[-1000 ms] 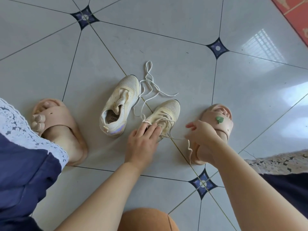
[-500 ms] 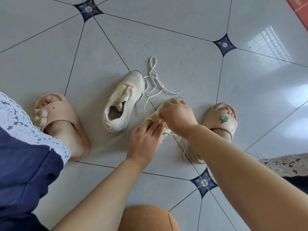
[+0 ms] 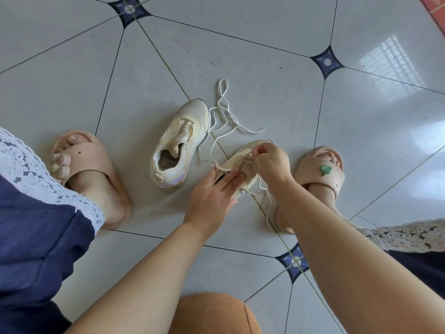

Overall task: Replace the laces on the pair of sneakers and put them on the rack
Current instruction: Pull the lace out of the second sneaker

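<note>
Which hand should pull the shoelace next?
Probably the right hand: it already pinches the lace on the shoe. The left hand lies flat, holding that shoe down.

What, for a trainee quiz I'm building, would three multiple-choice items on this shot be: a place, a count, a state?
1. Where is the loose lace relative to the unlaced sneaker? A inside it; B on the floor beside its toe; C under its heel.
2. How many sneakers are on the floor? A two; B three; C four.
3. What is the right hand doing? A lying flat on the floor; B gripping the unlaced sneaker; C pinching the threaded lace on the second sneaker.
Answers: 1 B, it coils on bare tile by the toe. 2 A, only the unlaced one and the one being laced show. 3 C, its fingertips close on a strand above the shoe.
</note>
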### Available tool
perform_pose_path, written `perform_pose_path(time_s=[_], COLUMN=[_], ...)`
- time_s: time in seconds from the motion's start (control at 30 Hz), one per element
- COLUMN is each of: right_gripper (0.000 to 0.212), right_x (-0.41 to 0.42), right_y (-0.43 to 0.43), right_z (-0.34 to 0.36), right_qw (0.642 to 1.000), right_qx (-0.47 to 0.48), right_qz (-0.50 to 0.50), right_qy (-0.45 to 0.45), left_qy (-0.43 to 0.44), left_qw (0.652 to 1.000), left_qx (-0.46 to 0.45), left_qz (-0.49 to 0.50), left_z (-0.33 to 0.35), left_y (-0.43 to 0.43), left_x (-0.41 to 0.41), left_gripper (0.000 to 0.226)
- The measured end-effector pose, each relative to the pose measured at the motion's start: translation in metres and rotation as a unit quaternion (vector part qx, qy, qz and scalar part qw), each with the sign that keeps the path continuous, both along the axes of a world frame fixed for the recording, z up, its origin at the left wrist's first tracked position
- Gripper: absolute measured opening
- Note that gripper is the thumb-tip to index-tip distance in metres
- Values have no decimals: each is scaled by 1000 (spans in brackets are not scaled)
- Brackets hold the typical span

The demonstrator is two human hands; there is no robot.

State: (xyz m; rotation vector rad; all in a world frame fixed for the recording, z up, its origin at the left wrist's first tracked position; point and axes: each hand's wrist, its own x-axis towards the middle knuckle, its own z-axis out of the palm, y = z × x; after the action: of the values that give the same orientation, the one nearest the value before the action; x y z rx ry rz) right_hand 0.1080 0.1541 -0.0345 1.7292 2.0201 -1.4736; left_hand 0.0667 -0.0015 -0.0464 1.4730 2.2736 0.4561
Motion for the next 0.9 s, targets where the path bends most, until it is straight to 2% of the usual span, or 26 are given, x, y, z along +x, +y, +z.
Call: perform_pose_path(time_s=[0.13, 0.3, 0.43, 0.47, 0.53, 0.6, 0.63, 0.7, 0.73, 0.77, 0.8, 0.87, 0.9], right_gripper=[12, 20, 14, 14, 14, 13, 18, 26, 28, 27, 21, 6, 11], right_x=[3, 4, -5, -8, -13, -16, -16, -17, -17, -16, -14, -8, -5], right_y=[6, 12, 6, 6, 11, 16, 15, 11, 9, 10, 12, 18, 22], right_z=[6, 10, 8, 9, 12, 14, 15, 14, 14, 13, 13, 17, 19], right_qw=[986, 952, 905, 907, 945, 992, 999, 973, 957, 957, 974, 999, 991], right_qx=[40, 73, 194, 209, 187, 93, 29, -120, -165, -178, -152, -19, 47], right_qz=[163, 298, 376, 361, 265, 86, -12, -186, -228, -218, -155, 41, 123], right_qy=[-1, 11, -43, -47, -34, 6, 27, 68, 74, 73, 62, 15, 4], left_qy=[1, 24, 25, 27, 52, 86, 94, 89, 80, 73, 66, 61, 67], left_qw=[999, 998, 999, 999, 998, 994, 992, 992, 993, 994, 995, 996, 996], left_qx=[42, 55, 27, 15, 25, 69, 83, 89, 85, 80, 72, 62, 58], left_qz=[19, 7, -5, -11, -24, -24, -23, -18, -12, -7, -5, -5, -7], left_z=[1, -7, -11, -10, -7, -4, -3, -2, -3, -3, -2, -2, -2], left_y=[1, 5, 3, 3, 2, 3, 5, 6, 5, 4, 4, 2, 2], left_x=[0, 0, 1, 1, 0, -1, -1, -1, -1, -2, -2, -2, -1], left_gripper=[51, 46, 46, 47, 49, 50, 51, 53, 53, 53, 52, 50, 50])
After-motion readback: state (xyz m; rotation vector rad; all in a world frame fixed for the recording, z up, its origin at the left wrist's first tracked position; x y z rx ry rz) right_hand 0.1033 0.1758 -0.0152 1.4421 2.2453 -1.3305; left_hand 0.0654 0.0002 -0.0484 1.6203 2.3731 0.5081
